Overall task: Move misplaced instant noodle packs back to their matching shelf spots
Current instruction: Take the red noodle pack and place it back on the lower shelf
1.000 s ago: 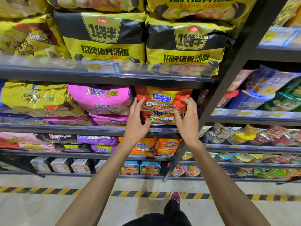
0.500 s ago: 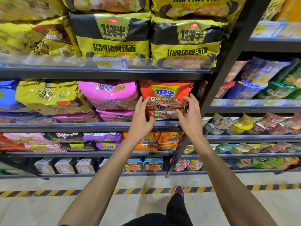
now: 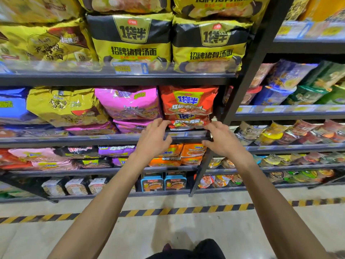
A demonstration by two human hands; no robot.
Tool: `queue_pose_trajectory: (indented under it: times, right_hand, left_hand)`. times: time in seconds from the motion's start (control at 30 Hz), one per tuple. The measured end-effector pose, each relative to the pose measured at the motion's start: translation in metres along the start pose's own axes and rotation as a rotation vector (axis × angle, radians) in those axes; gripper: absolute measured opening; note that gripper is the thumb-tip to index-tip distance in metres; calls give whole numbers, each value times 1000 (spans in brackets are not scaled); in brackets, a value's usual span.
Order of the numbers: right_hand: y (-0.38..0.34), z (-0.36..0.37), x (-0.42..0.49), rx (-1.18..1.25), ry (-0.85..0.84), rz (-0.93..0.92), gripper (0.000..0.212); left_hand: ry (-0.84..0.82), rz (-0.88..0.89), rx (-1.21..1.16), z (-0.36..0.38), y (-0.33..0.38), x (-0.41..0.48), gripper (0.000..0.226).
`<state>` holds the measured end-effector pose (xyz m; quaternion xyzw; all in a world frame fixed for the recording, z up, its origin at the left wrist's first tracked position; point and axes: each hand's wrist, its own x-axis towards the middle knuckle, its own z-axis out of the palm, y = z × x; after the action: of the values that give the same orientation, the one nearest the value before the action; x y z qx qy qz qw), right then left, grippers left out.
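Left hand (image 3: 155, 140) and right hand (image 3: 221, 142) hovered loose and empty at the shelf (image 3: 56, 141) edge before red "1袋半" packs (image 3: 187, 106).

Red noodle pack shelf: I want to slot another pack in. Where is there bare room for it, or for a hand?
A narrow dark gap lies between the stacked red plastic noodle packs and the black metal upright post; a hand might pass, hardly a pack. Leftward it is crowded: pink plastic noodle packs press against the red ones.
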<state>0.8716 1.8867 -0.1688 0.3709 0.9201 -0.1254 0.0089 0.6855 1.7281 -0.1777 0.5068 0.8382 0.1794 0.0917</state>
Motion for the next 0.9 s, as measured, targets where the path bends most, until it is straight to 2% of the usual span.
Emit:
queue_pose_trajectory:
  times: [0.17, 0.3, 0.5, 0.6, 0.9]
  right_hand:
    - [-9, -14, -23, -146, -31, -49, 70]
    - [-17, -31, -43, -235, -101, -76, 67]
    - [-28, -53, -79, -260, -100, -173, 65]
    - [-34, -57, -96, -281, -163, -227, 61]
    - [-90, -41, -138, -322, -281, -491, 59]
  left_hand:
    - [-9, -38, 264, -12, 4, -25, 56]
    - [-83, -100, 421, -25, 12, -48, 56]
    - [-80, -185, 458, -44, 32, -97, 55]
    - [-83, -242, 489, -49, 40, -128, 55]
    - [-116, -537, 457, -71, 30, -255, 49]
